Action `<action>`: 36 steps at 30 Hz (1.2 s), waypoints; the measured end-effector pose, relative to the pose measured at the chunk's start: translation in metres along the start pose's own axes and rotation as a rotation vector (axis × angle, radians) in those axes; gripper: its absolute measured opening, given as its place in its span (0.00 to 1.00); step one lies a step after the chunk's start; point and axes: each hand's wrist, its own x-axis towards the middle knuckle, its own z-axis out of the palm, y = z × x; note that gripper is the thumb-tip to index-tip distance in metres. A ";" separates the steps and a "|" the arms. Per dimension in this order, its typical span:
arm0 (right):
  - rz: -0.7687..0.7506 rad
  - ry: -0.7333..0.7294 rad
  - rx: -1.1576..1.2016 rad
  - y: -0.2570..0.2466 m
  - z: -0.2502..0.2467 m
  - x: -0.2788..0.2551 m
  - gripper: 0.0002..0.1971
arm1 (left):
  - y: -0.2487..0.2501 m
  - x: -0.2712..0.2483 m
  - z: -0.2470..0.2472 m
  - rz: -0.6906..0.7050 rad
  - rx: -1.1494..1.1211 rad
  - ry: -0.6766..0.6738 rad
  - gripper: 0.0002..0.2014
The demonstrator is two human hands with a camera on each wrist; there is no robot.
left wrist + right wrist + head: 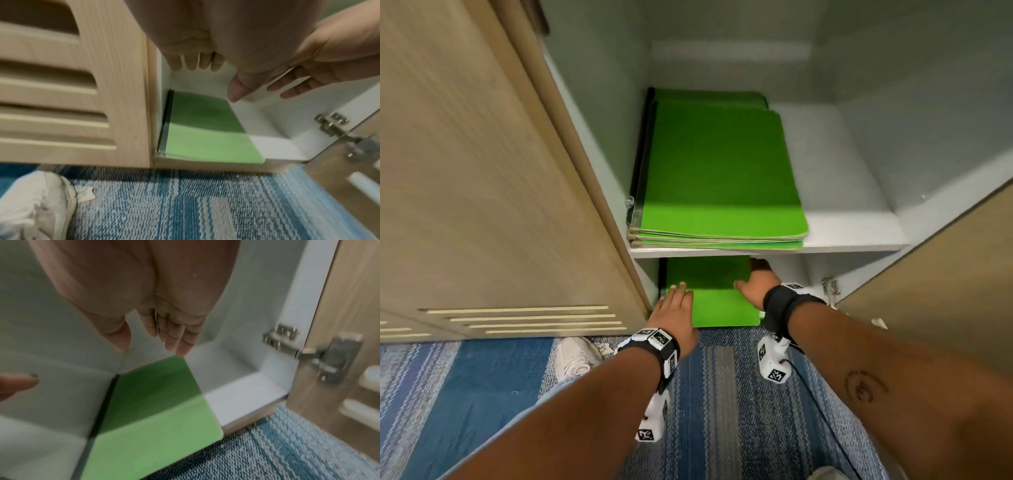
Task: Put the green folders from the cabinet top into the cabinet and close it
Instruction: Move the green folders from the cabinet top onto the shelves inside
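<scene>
A person reaches both hands into the bottom compartment of an open cabinet, where a single green folder lies flat against the left wall, its long axis running front to back and its dark spine on the left. The near short edge sits at the cabinet's front lip, by the blue striped carpet. The left hand hovers over the folder's near left corner, fingers straight and close together, holding nothing. The right hand reaches in over the far right corner, fingers extended and loosely spread, gripping nothing. On the shelf above, a stack of green folders lies the same way. The door stands open at right on a metal hinge.
</scene>
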 end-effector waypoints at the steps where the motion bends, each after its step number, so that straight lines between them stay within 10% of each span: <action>1: -0.009 0.004 0.014 -0.009 -0.016 -0.015 0.29 | 0.004 -0.008 -0.017 0.017 -0.010 0.027 0.42; 9: -0.215 -0.103 -0.157 -0.071 -0.127 -0.144 0.23 | 0.043 -0.089 -0.161 0.079 -0.086 0.140 0.35; 23: -0.698 0.461 -0.021 -0.202 -0.344 -0.346 0.19 | 0.105 -0.228 -0.406 0.323 -0.102 0.873 0.28; 27: -0.646 0.552 0.016 -0.221 -0.383 -0.352 0.24 | 0.102 -0.229 -0.457 0.082 0.003 0.927 0.36; 31: -0.589 0.554 0.047 -0.219 -0.398 -0.341 0.25 | 0.079 -0.214 -0.479 -0.221 0.118 0.680 0.42; 36: -0.472 0.619 0.208 -0.203 -0.403 -0.327 0.16 | 0.074 -0.221 -0.478 -0.256 0.271 0.746 0.28</action>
